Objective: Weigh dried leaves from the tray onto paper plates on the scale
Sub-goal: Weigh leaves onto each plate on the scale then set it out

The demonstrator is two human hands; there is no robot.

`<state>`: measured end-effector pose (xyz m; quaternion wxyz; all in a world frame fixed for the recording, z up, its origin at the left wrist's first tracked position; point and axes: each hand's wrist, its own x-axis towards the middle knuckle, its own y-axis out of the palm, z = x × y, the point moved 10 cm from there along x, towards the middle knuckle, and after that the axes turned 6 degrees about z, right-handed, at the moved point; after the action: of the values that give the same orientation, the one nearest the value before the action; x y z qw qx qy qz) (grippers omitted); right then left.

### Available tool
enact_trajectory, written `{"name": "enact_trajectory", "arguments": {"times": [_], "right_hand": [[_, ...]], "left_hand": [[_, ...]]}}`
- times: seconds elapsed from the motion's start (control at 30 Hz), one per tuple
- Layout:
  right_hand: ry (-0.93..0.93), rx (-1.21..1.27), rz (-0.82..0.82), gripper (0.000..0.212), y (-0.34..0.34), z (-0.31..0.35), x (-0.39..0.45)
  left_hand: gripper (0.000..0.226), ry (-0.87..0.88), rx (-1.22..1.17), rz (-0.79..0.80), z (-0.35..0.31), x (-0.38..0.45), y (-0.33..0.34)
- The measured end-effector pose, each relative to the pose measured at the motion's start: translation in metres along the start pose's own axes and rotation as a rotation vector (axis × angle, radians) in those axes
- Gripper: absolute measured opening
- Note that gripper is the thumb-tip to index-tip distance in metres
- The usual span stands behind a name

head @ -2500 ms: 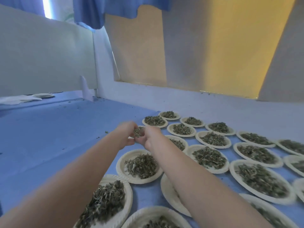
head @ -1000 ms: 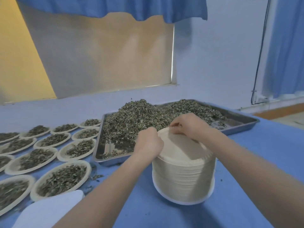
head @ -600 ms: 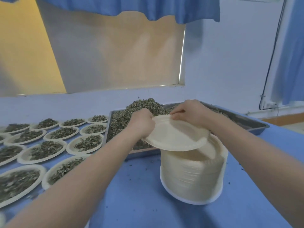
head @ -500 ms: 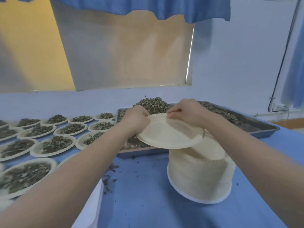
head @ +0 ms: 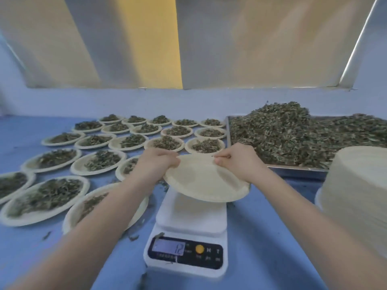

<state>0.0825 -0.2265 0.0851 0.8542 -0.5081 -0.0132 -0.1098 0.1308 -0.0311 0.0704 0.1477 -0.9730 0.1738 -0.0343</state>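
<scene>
Both hands pinch one empty plate (head: 206,182) by its far rim, left hand (head: 156,163) on the left, right hand (head: 237,162) on the right, just above the scale (head: 188,231).

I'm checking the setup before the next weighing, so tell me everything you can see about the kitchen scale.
The scale is a small white unit, plastic by its look, standing on the blue table. Its bare white platform sits behind a dark front panel with a lit display, a yellow button and small blurred markings. The display seems to read 12. An empty paper plate, tilted and gripped by the left hand and right hand, overlaps its far edge; contact is unclear. Leaf bits lie around it.
</scene>
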Motion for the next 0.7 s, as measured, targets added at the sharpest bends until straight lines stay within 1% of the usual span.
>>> {"name": "enact_trajectory", "arguments": {"times": [0.1, 0.2, 0.37, 0.47, 0.53, 0.57, 0.63, 0.7], "right_hand": [[0.052, -0.006, -0.026, 0.024, 0.026, -0.003, 0.0], [0.077, -0.031, -0.041, 0.023, 0.043, -0.007, -0.002], [0.099, -0.007, -0.084, 0.021, 0.048, -0.013, -0.001], [0.116, 0.007, -0.055, 0.025, 0.048, -0.016, 0.003], [0.129, 0.13, -0.02, 0.038, 0.049, -0.022, 0.004], [0.155, 0.256, -0.01, 0.044, 0.049, -0.027, 0.004], [0.239, 0.576, -0.014, 0.043, 0.052, -0.041, 0.0], [0.292, 0.84, -0.043, 0.048, 0.057, -0.054, -0.004]], "left_hand": [[0.029, -0.011, 0.006, -0.049, 0.03, -0.005, -0.004], [0.036, -0.04, -0.032, -0.055, 0.052, -0.008, 0.002], [0.035, -0.022, -0.091, -0.081, 0.066, -0.007, 0.005], [0.034, -0.046, -0.159, -0.059, 0.072, -0.003, 0.005], [0.035, -0.051, -0.222, -0.043, 0.076, -0.001, 0.006], [0.036, -0.051, -0.267, -0.037, 0.079, -0.001, 0.006], [0.036, -0.049, -0.367, -0.031, 0.083, -0.002, 0.007], [0.038, -0.05, -0.476, -0.007, 0.086, -0.003, 0.011]]}}
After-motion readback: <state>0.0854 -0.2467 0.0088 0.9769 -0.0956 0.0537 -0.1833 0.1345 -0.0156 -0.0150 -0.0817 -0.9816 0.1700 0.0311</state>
